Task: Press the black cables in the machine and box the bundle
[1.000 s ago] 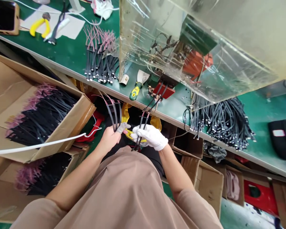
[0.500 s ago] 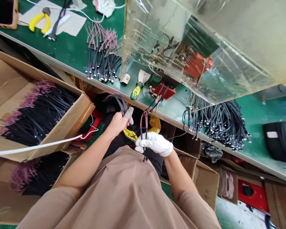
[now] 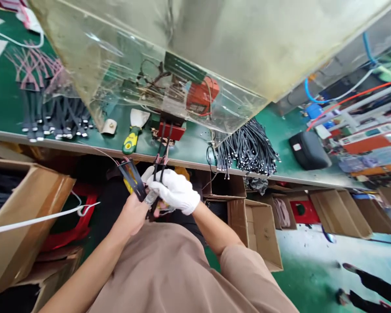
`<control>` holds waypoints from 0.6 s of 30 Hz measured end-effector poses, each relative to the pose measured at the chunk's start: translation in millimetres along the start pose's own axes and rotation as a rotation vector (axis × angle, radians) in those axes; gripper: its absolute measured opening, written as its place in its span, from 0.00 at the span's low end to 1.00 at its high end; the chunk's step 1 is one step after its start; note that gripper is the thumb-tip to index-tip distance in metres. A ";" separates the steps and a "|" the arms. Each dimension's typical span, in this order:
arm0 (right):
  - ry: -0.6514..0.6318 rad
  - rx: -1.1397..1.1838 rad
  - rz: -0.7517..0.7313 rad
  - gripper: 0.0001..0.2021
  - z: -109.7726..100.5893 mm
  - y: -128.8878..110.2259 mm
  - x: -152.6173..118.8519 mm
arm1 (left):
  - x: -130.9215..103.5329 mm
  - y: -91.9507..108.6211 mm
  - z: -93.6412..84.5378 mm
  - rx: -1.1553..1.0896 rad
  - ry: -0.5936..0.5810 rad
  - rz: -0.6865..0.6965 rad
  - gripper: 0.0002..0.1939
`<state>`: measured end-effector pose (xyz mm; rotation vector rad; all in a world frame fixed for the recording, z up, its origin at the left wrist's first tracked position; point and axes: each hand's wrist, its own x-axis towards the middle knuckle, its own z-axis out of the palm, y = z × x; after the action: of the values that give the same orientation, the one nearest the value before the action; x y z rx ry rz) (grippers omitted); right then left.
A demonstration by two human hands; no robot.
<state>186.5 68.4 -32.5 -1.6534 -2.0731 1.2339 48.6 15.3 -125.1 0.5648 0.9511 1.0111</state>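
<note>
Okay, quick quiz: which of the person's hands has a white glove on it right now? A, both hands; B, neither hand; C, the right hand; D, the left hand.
C: the right hand wears a white glove and grips black cables, while the left hand is bare apart from a grey cover on one finger and holds its own bunch of black cables.

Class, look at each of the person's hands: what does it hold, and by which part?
Left hand: black cables, gripped near their lower ends. Gloved right hand: thin black cables, pinched partway along.
</note>
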 end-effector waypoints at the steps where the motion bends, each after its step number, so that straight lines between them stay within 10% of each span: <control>1: -0.040 -0.080 -0.035 0.12 -12.9 -8.5 -3.1 | -1.9 2.7 -2.4 0.028 -0.036 -0.019 0.20; 4: -0.018 -0.257 -0.024 0.12 -60.0 -7.9 -16.2 | -8.1 14.4 -9.8 0.060 -0.051 -0.014 0.18; 10: 0.595 -0.657 0.493 0.20 -150.6 82.7 -11.9 | -15.6 47.3 -5.7 -0.136 -0.003 0.078 0.22; 18: 0.579 -0.796 0.731 0.19 -171.5 106.6 24.2 | -10.9 89.4 8.9 -0.122 0.038 0.308 0.23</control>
<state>359.9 172.0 -9.0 -2.8230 -1.6845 -0.1185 13.8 45.6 -47.3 0.6031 0.8438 1.3500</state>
